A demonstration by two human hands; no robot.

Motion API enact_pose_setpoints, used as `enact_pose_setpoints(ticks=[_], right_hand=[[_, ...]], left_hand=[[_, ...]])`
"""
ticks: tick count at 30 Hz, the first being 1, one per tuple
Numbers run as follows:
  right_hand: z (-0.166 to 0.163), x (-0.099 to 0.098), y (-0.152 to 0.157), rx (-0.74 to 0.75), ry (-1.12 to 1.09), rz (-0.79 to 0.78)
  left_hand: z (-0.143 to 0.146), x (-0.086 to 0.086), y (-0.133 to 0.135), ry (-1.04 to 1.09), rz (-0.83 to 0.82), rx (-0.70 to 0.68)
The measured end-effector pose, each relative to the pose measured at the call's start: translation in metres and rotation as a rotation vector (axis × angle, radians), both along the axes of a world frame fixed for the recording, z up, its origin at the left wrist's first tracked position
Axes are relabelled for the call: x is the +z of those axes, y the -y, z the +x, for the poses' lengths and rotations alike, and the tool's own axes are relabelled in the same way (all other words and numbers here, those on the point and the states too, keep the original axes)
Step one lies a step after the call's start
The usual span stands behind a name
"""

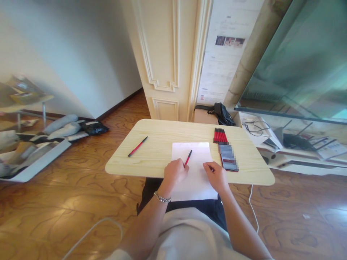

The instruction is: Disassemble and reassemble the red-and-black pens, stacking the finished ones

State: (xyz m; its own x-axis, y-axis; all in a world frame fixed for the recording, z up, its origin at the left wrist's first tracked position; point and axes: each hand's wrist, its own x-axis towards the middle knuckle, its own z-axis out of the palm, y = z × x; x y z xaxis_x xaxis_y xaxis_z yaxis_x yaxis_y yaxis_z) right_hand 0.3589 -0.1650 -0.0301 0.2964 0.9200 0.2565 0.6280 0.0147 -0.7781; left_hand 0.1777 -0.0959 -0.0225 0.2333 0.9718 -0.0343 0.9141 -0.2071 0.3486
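Observation:
A sheet of white paper (193,186) lies on the small table and overhangs its front edge. My left hand (175,173) is closed over the paper's left side, gripping a red and black pen (188,157) whose black end points away from me. At the right edge of the sheet, my right hand (217,177) is curled with thumb and index finger together; anything inside it is hidden. Another red and black pen (138,146) lies alone on the left of the table. Several matching pens (220,135) lie side by side at the back right.
The pale wooden table (119,159) has rounded corners. A phone (229,157) with a blurred screen lies right of the paper. Behind stand a cream panelled door (162,47) and a black bag (222,113). White cables (253,207) hang and trail on the wooden floor; packages (62,126) sit at left.

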Motion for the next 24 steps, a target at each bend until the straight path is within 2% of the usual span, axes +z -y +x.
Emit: enact_pose_setpoints(ticks=[5,10,14,19,24], right_hand=[[0.004,-0.003,0.002,-0.014,0.004,-0.013],[0.003,-0.002,0.002,-0.009,0.013,-0.007],[0.003,-0.001,0.002,-0.003,0.033,-0.009],[0.004,-0.001,-0.002,0.023,0.141,-0.052],[-0.004,0.005,-0.023,0.037,0.326,-0.166]], left_hand=[[0.01,0.0,0.001,-0.075,-0.027,0.004],[0.008,0.001,0.005,-0.036,-0.007,-0.001],[-0.009,0.0,0.007,0.124,0.071,-0.008],[-0.033,-0.01,0.009,0.448,0.267,0.012],[-0.04,-0.023,0.012,0.53,0.372,0.032]])
